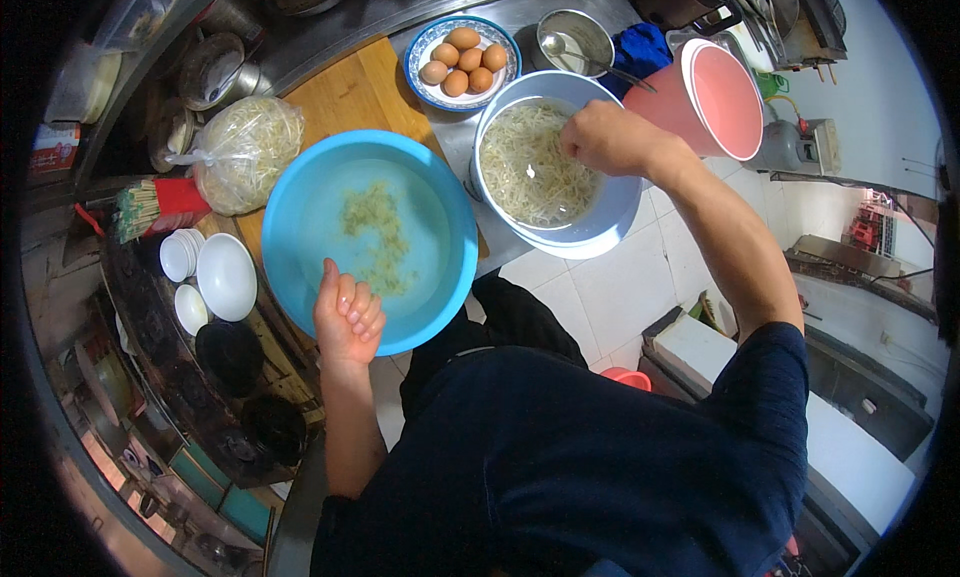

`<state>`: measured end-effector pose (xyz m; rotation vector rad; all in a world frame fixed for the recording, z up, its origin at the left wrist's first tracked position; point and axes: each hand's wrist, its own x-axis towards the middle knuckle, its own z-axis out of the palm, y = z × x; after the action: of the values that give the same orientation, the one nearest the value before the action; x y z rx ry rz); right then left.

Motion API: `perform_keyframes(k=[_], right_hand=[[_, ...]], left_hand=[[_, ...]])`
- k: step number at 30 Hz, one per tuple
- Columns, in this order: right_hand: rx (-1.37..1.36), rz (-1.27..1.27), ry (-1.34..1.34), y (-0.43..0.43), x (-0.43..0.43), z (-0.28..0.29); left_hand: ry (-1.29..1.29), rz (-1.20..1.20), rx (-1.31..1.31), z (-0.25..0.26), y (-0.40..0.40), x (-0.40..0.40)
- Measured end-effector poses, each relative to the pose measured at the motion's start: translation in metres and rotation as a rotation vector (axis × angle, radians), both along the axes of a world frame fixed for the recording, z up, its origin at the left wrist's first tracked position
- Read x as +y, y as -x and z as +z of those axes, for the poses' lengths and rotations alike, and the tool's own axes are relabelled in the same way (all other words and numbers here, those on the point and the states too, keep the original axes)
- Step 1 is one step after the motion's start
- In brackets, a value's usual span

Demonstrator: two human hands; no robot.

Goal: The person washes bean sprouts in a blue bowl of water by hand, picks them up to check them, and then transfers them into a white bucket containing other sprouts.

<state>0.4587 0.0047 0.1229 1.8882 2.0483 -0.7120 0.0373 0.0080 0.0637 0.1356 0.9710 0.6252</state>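
My left hand is over the near edge of a light-blue plastic basin, its fingers curled in and its thumb up, with nothing visible in it. In the basin's water lies a loose patch of pale greenish bits, apparently sprout scraps. To the right stands a pale blue-white bucket holding bean sprouts in water. Above its right side is my right hand, back upward and fingers bent down. Its fingertips are hidden, so whether it holds sprouts cannot be seen.
A tied plastic bag of sprouts lies on the wooden board. Behind stand a plate of brown eggs and a metal pot with a ladle. A pink bucket is at right. White bowls and bundled skewers sit left.
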Motion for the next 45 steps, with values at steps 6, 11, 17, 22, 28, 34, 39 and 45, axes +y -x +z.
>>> perform_keyframes(k=[6, 11, 17, 22, 28, 34, 39, 45], right_hand=[[0.001, 0.012, -0.252, 0.007, -0.012, 0.012], [-0.014, -0.059, -0.43, 0.027, -0.039, -0.015], [0.31, -0.238, -0.916, 0.121, -0.051, 0.005], [0.634, -0.202, -0.924, 0.207, -0.044, -0.007], [0.687, -0.212, -0.861, 0.236, -0.045, -0.032], [0.67, -0.189, -0.775, 0.251, -0.042, -0.044], [0.874, -0.176, -0.655, 0.263, -0.052, -0.055], [0.913, -0.199, -0.44, 0.262, -0.064, -0.049]], left_hand=[[-0.014, -0.083, 0.057, 0.004, -0.012, 0.001], [-0.063, -0.184, 0.057, 0.009, -0.03, 0.004], [-0.134, -0.252, 0.012, 0.001, -0.055, 0.0], [-0.092, -0.062, 0.051, 0.005, -0.072, -0.002], [-0.096, 0.008, 0.183, 0.011, -0.072, 0.003], [-0.122, 0.012, 0.172, -0.008, -0.058, 0.003], [-0.044, 0.002, 0.142, -0.035, -0.04, 0.001], [0.036, 0.072, 0.182, -0.026, -0.002, 0.002]])
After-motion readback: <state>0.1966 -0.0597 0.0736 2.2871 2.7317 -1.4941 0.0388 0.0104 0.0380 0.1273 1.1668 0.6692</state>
